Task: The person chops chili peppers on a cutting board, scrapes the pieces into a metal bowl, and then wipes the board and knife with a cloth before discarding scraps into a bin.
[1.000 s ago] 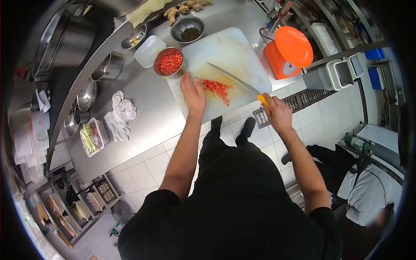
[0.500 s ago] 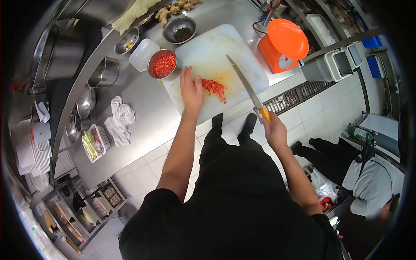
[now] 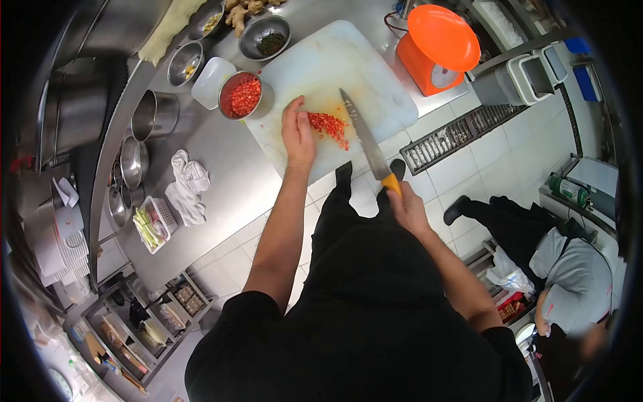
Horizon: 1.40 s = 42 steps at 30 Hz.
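Observation:
My right hand (image 3: 407, 206) is closed on the yellow handle of a long knife (image 3: 366, 137), whose blade points up and left over the white cutting board (image 3: 368, 63). Its edge is just right of a small pile of chopped red pepper (image 3: 329, 126). My left hand (image 3: 297, 134) rests at the pile's left side, fingers extended and palm turned toward the pieces. Beyond it, a steel container (image 3: 263, 100) holds more chopped red pepper (image 3: 244, 98).
An orange scale (image 3: 418, 63) stands right of the board. Steel bowls (image 3: 249, 43), a clear plastic tub (image 3: 213, 84) and ginger (image 3: 238, 17) are behind. A white cloth (image 3: 187, 187) and a basket (image 3: 161, 221) lie left. A co-worker (image 3: 576, 275) bends at far right.
The knife and my right hand have moved left, bringing the blade closer to the pile. The steel container looks more tilted. The co-worker has shifted posture, and the view has moved slightly.

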### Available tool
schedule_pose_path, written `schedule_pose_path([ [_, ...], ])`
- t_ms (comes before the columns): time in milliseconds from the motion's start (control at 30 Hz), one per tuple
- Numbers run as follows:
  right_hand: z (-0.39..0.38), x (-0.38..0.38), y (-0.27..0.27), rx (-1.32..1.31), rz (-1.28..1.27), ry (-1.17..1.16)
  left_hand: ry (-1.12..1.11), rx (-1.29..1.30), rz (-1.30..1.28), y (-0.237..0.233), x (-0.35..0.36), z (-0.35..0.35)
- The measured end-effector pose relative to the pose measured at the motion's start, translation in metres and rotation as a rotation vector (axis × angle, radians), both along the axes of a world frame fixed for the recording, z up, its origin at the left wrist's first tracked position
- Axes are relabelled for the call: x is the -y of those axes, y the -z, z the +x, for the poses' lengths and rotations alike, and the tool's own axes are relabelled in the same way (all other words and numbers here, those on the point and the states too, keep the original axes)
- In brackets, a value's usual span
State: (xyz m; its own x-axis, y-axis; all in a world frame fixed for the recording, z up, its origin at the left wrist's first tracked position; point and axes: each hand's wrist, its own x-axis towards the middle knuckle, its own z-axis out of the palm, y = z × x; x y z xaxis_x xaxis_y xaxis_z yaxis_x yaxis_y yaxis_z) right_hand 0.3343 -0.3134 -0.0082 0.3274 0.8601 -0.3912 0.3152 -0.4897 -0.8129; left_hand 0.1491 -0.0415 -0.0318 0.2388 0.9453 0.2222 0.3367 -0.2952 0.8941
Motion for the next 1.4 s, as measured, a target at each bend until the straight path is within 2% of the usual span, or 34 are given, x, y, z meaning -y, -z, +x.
schedule_pose_path([
  [133, -0.007, -0.016, -0.003, -0.063, -0.068, -0.028, -0.017, -0.173, 0.166, 0.004, -0.014, 0.004],
  [200, -0.015, -0.021, -0.004, -0.064, -0.046, -0.032, 0.046, -0.298, 0.131, -0.001, -0.011, 0.010],
  [300, -0.028, -0.031, 0.003, -0.225, -0.168, 0.003, 0.082, -0.417, 0.190, -0.001, -0.001, 0.021],
  [400, -0.041, -0.041, 0.007, -0.195, -0.072, -0.032, 0.087, -0.443, 0.218, -0.006, 0.012, 0.027],
  [600, -0.061, -0.058, 0.013, -0.198, -0.047, -0.089, 0.053, -0.548, 0.289, -0.006, 0.024, 0.034],
  [700, -0.068, -0.063, 0.013, -0.216, -0.039, -0.098, 0.046, -0.550, 0.294, 0.005, 0.020, 0.029],
  [800, -0.074, -0.068, 0.012, -0.209, -0.038, -0.119, -0.030, -0.444, 0.156, 0.011, 0.020, 0.030],
  [1100, -0.087, -0.082, 0.011, -0.181, -0.017, -0.178, -0.193, -0.206, 0.006, 0.012, 0.019, 0.029],
  [1200, -0.089, -0.089, 0.006, -0.322, -0.083, -0.171, -0.244, -0.148, -0.007, 0.013, 0.017, 0.027],
  [1400, -0.091, -0.089, 0.011, -0.429, -0.045, -0.156, -0.298, -0.106, 0.010, 0.011, 0.016, 0.029],
])
